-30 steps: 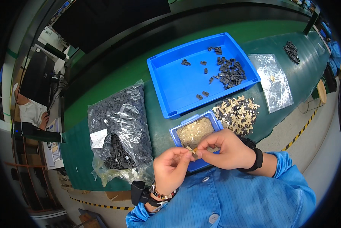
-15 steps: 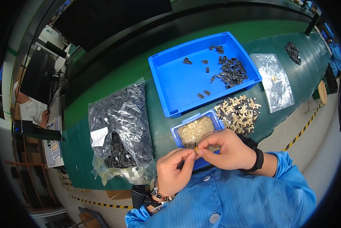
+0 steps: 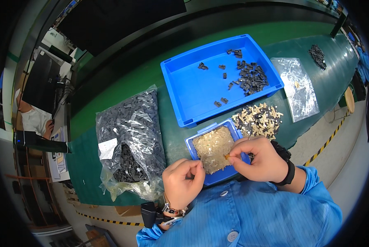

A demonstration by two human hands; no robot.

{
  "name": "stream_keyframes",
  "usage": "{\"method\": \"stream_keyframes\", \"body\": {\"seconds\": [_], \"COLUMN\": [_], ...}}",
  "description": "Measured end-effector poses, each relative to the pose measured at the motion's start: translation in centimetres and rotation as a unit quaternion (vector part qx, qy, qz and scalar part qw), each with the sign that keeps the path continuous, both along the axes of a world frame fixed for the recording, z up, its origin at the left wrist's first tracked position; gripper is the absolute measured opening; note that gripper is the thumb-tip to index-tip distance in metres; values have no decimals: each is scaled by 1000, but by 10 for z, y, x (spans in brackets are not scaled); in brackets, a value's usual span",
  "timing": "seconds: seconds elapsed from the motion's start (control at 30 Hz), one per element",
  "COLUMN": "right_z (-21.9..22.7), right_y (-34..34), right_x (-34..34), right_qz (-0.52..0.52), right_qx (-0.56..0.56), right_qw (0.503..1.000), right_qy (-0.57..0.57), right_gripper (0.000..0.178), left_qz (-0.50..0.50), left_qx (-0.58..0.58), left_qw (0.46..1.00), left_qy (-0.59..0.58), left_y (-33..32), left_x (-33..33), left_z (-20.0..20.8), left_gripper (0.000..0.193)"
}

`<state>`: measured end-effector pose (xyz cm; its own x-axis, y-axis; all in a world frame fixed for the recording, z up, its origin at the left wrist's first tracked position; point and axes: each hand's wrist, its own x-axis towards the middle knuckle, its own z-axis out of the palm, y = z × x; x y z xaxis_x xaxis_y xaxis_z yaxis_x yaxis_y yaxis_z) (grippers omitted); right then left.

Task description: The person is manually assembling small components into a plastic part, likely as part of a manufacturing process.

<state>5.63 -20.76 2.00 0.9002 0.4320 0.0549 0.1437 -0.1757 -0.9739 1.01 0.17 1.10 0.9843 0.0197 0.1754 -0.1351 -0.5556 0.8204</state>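
My left hand (image 3: 183,182) is closed in a pinch at the left edge of a small blue bin; whatever its fingertips hold is too small to make out. Over the bin's right side, my right hand (image 3: 257,159) pinches a small yellow-gold piece (image 3: 227,156) between thumb and forefinger. The small blue bin (image 3: 217,178) holds a heap of thin, flat beige pieces (image 3: 213,146). Just beyond my right hand lies a mixed pile of beige and black pieces (image 3: 256,119) on the green mat.
A large blue tray (image 3: 197,94) with scattered black plastic parts (image 3: 252,78) stands behind the bin. To the left lies an open clear bag (image 3: 131,123) full of dark parts. A flat clear bag (image 3: 296,90) and a small black pile (image 3: 317,57) are at right. A person sits far left.
My hands were together at the fingertips and have moved apart, left hand leftward, right hand rightward with the yellow-gold piece. More of the beige heap now shows between them.
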Motion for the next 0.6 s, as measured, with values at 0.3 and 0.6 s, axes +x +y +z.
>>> {"method": "stream_keyframes", "body": {"seconds": [0.3,0.6], "right_z": [-4,-9], "right_y": [6,21], "right_x": [0,-2], "right_qz": [-4,36], "right_qx": [-41,-89], "right_qw": [990,951], "right_qy": [-133,-295], "right_gripper": [4,8], "left_qz": [-6,-87], "left_qx": [-14,-130], "left_qw": [1000,978], "left_qy": [22,139], "left_y": [-4,-3], "left_x": [0,-5], "left_z": [2,2], "left_gripper": [6,7]}}
